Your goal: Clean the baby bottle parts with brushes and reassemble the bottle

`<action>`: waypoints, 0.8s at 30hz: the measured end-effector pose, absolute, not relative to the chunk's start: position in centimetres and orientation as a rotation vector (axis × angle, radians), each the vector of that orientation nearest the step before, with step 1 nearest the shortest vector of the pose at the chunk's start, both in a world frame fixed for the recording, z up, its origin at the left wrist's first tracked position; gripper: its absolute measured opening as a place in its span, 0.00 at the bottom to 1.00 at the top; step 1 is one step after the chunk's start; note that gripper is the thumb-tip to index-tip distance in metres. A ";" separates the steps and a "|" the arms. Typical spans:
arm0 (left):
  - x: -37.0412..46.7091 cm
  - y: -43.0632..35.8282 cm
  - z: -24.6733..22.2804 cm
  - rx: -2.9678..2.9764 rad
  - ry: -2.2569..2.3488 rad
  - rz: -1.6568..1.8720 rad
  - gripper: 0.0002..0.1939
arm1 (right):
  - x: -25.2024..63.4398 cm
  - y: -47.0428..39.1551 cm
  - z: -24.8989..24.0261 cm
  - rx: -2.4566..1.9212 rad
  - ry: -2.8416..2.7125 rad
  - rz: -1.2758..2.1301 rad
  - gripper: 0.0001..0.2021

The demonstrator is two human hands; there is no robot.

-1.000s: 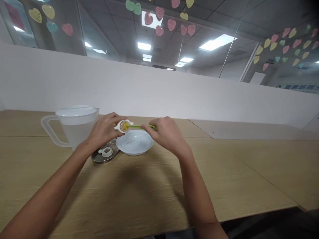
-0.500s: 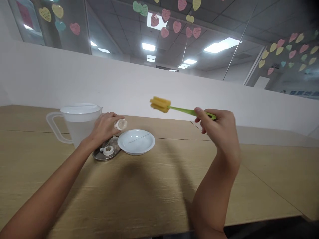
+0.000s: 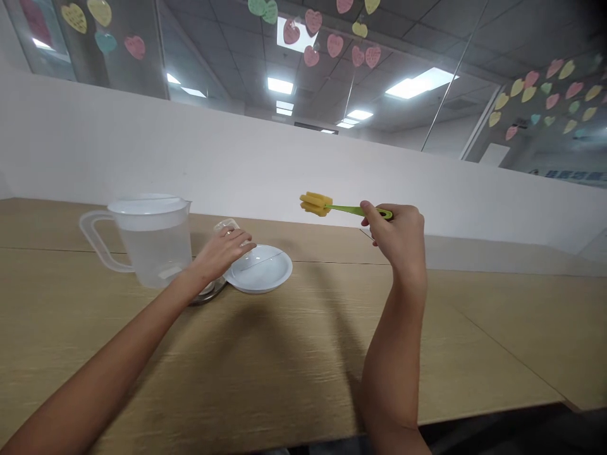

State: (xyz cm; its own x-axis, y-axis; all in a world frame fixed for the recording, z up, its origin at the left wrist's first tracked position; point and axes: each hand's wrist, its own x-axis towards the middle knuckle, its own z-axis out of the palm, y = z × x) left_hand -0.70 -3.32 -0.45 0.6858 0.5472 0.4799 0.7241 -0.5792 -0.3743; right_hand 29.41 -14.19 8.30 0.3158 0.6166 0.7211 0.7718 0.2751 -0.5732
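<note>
My left hand (image 3: 225, 253) is closed around a small clear bottle (image 3: 226, 224), tipped over the left side of a white bowl (image 3: 263, 278). Fingers hide much of the bottle, its mouth included. In the air to the right, my right hand (image 3: 396, 230) grips the green handle of a bottle brush (image 3: 317, 203), whose yellow sponge head points left. Under my left wrist shows the edge of a round metal tray (image 3: 208, 297), with a white ring-shaped part mostly covered by the arm.
A translucent lidded pitcher (image 3: 154, 246) stands left of my left hand, its handle facing left. The wooden table (image 3: 284, 373) runs back to a white wall (image 3: 237, 164). Above the wall, heart-shaped notes (image 3: 334, 45) stick to glass.
My left hand has moved right from above the tray to the bowl and turned the bottle over. My right hand has shifted slightly left, while the brush head now sits a little farther right.
</note>
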 end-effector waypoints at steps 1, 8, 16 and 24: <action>-0.9 -3.4 -0.2 -2.337 -1.009 -0.440 0.23 | 29.5 -14.0 8.2 -1.430 -1.384 -0.171 0.17; -1.6 -5.8 3.2 -2.380 -1.348 -0.887 0.27 | 29.3 -9.6 6.8 -1.700 -1.421 -0.227 0.19; 0.7 -9.7 4.0 -2.672 -1.609 -1.163 0.35 | 27.1 -5.5 -0.8 -1.958 -1.485 -0.187 0.23; 3.1 -12.2 -4.3 -2.812 -1.511 -1.180 0.35 | 24.2 -6.8 -8.2 -2.012 -1.587 -0.083 0.24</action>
